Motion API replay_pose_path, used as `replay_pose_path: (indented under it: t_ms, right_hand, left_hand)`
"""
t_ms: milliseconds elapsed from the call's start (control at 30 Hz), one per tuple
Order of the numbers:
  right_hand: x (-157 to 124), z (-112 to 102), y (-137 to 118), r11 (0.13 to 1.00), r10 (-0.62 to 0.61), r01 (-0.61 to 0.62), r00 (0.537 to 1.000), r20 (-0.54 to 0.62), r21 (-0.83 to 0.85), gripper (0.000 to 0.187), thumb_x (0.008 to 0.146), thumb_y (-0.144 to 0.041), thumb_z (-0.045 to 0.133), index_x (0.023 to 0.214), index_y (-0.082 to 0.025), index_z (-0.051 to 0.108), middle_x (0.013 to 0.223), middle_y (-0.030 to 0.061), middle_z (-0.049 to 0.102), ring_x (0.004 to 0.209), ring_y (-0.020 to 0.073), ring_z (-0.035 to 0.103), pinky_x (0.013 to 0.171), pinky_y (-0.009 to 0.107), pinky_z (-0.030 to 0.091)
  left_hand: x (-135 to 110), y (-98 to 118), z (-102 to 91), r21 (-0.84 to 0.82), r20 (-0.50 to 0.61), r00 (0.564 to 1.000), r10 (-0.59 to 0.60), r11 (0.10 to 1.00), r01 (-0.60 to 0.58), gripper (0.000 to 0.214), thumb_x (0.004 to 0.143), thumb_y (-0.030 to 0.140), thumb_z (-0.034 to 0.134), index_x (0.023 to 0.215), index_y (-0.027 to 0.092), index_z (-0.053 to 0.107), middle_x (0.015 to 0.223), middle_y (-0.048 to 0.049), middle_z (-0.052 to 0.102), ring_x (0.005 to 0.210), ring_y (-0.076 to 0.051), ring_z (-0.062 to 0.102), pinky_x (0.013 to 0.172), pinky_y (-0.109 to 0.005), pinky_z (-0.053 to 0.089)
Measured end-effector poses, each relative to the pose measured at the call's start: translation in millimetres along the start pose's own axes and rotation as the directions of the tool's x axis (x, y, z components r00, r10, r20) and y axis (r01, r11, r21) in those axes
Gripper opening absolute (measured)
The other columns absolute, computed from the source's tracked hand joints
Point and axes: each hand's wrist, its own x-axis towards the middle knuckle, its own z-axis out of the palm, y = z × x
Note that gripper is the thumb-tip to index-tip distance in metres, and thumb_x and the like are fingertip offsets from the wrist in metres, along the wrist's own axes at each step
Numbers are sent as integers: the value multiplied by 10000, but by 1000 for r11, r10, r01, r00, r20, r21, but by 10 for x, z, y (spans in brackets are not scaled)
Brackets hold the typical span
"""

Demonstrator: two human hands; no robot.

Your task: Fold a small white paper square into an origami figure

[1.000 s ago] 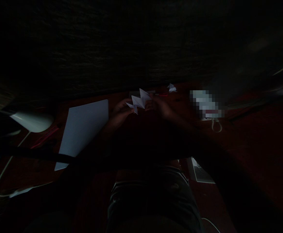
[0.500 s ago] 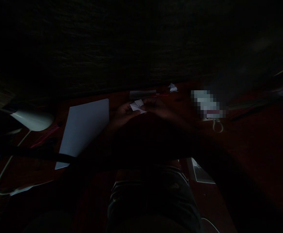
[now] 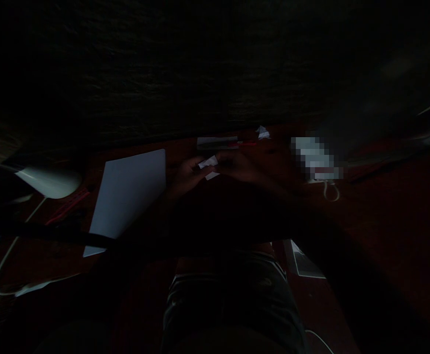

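The scene is very dark. A small folded white paper piece [image 3: 209,166] sits between both my hands over the reddish table [image 3: 384,206]. My left hand [image 3: 186,175] pinches its left side with curled fingers. From the right, my right hand [image 3: 237,166] closes over it and covers most of it, so only a small white part shows.
A stack of white paper sheets [image 3: 128,194] lies left of the hands. A white lamp head [image 3: 50,182] with a cable is at far left. Beyond the hands lie a flat dark object [image 3: 217,142], a red pen [image 3: 245,144] and a small folded paper [image 3: 262,132]. A blurred white item [image 3: 316,160] is at right.
The folded paper was spread wide and held up a second ago. It has since been pressed smaller and lowered, with my right hand closing over it.
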Motion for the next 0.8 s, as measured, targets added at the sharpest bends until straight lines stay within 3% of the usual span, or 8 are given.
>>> replay_pose_path:
  t_ms: [267,400,533,633,800]
  right_hand:
    - [9,-11,2,992,-117,113,992,-54,-61,331,906,-515,922,945,-221,774,954,31,786,915,215,708,874,361,576]
    - [9,-34,1,993,-71,67,997,-39,-92,443,932,-631,885,933,-205,761,892,27,764,825,190,678,775,327,549]
    - [12,-43,-2,994,-13,3,995,-98,-109,534,931,-719,855,899,-197,749,833,25,733,752,170,635,683,301,501]
    - [16,-48,-10,991,-22,4,990,-137,-132,568,922,-757,840,898,-197,751,816,24,720,736,166,616,666,300,480]
    - [20,-75,-11,985,-34,9,988,-147,-172,582,928,-774,821,857,-203,731,770,13,687,725,166,593,667,306,454]
  left_hand:
    - [-16,102,20,-1,-26,999,-23,1000,23,543,829,738,922,868,215,779,800,-16,732,753,-198,674,674,-307,526]
    - [-11,143,18,-24,-61,997,-47,999,45,555,796,738,932,827,205,779,811,-23,769,772,-194,692,705,-302,543]
    - [-15,164,21,-81,-96,989,-112,991,104,547,754,728,950,795,204,796,781,-31,794,724,-194,702,672,-305,542]
    - [-24,165,19,-103,-79,984,-159,983,151,526,785,722,921,793,206,813,769,-49,817,713,-217,737,671,-327,570]
    - [-32,135,5,-37,-59,991,-123,992,121,496,868,692,880,827,201,829,811,-63,840,750,-224,759,690,-328,585]
